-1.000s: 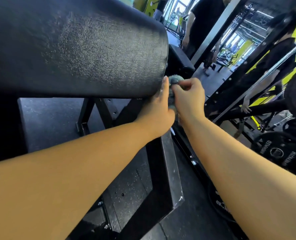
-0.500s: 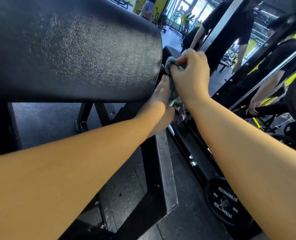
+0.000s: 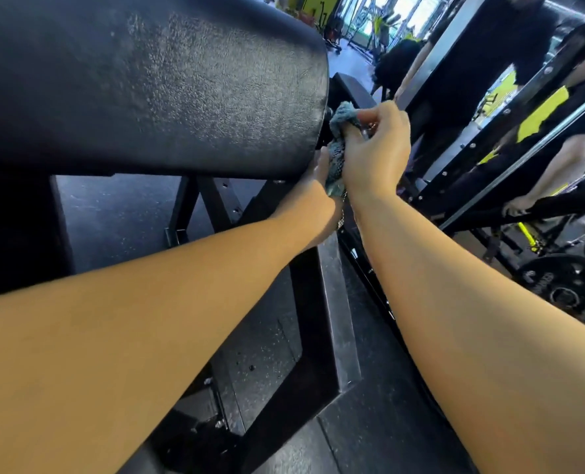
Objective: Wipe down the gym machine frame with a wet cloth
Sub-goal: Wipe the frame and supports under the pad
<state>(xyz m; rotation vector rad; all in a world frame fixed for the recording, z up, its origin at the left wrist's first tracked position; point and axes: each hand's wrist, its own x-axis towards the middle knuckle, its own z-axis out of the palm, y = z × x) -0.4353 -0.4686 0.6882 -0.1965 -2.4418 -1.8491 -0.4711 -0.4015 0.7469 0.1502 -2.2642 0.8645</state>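
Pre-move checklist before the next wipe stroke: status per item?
1. Right hand grips the cloth: ok.
2. Cloth wet enough: cannot tell.
3. Cloth touching metal behind the pad end: cannot tell, contact point hidden.
4. Left hand out of the wipe path: not ok, it sits against the cloth at the pad's end.
5. Frame beam below the hands unobstructed: ok.
6. Bystander on the right apart from both arms: ok.

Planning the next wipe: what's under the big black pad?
Black frame struts and speckled floor show under the pad. Whatever holds its right end is hidden behind the left hand and cloth.
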